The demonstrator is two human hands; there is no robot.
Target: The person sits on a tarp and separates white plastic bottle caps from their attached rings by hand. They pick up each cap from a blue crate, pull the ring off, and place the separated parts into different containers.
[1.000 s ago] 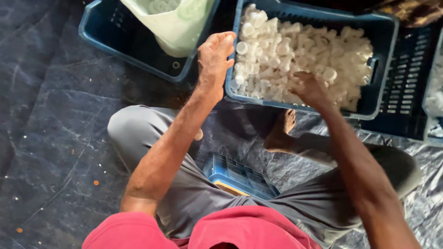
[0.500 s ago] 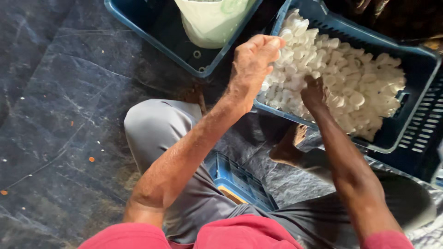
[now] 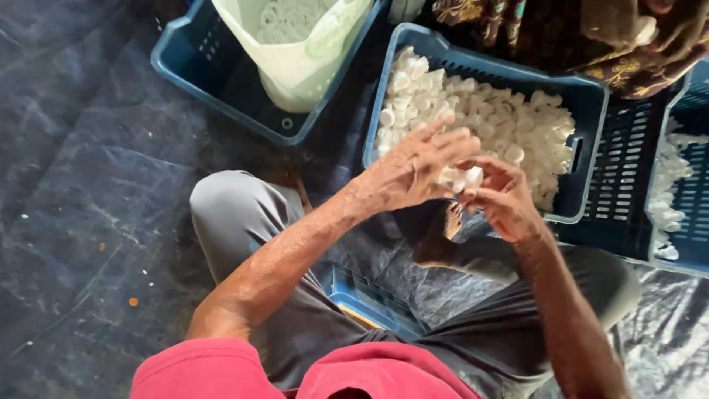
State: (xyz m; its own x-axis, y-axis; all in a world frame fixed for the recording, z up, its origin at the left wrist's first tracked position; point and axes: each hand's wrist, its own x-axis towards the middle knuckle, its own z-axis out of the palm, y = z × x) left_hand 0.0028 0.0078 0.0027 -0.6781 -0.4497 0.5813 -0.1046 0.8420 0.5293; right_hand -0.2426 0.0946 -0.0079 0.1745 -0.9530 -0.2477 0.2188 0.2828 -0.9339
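The small white caps (image 3: 461,177) were round, hollow plastic pieces, pale and glossy; a few were held between the two hands just off the near rim of the blue crate (image 3: 591,103), which was heaped with many more of the same kind. The left hand (image 3: 413,166) was half open — fingers spread and curved over the caps, thumb side against them. The right hand (image 3: 502,196) was curled, its fingertips pinching the caps from the other side, so that both hands touched at the small cluster. How many caps were held could not be made out.

A second blue crate (image 3: 214,66) stood at the far left and carried a pale plastic bag (image 3: 295,59) with more white rings inside, its top cut off by the picture edge. A third crate (image 3: 687,199) at the right edge held a few white pieces and was only partly in view. A patterned dark cloth (image 3: 561,37) lay beyond the crates — what it covered was unclear. The person sat cross-legged on a dark sheet (image 3: 81,199), grey trousers and a red shirt showing.
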